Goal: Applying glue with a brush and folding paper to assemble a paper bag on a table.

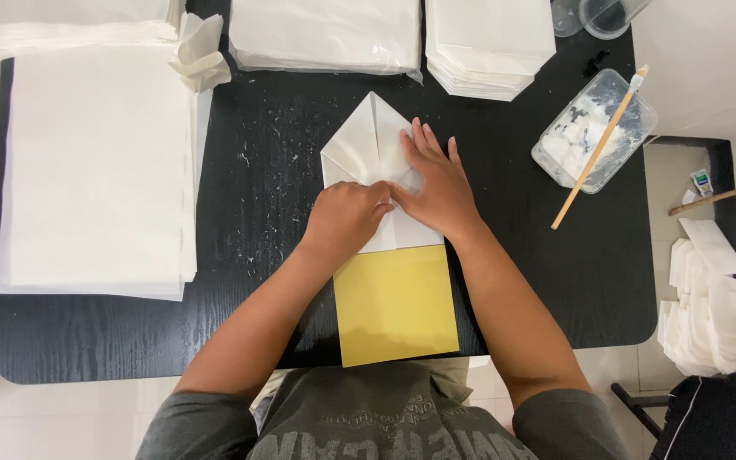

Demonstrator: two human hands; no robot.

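Note:
A white sheet of paper (366,140), folded to a point at its far end, lies in the middle of the black table (249,315). My left hand (344,217) is curled into a loose fist and presses on the paper's lower left part. My right hand (434,181) lies flat on the paper's right side, fingers spread and pointing away from me. The two hands touch at the fold. A yellow square card (395,305) sticks out from under the white paper toward me.
A big stack of white sheets (95,170) fills the table's left side. More white stacks (325,34) (487,43) line the far edge. A clear tub of white paste (594,128) with a wooden brush (600,146) stands at the right. Folded white pieces (709,298) lie off the table's right.

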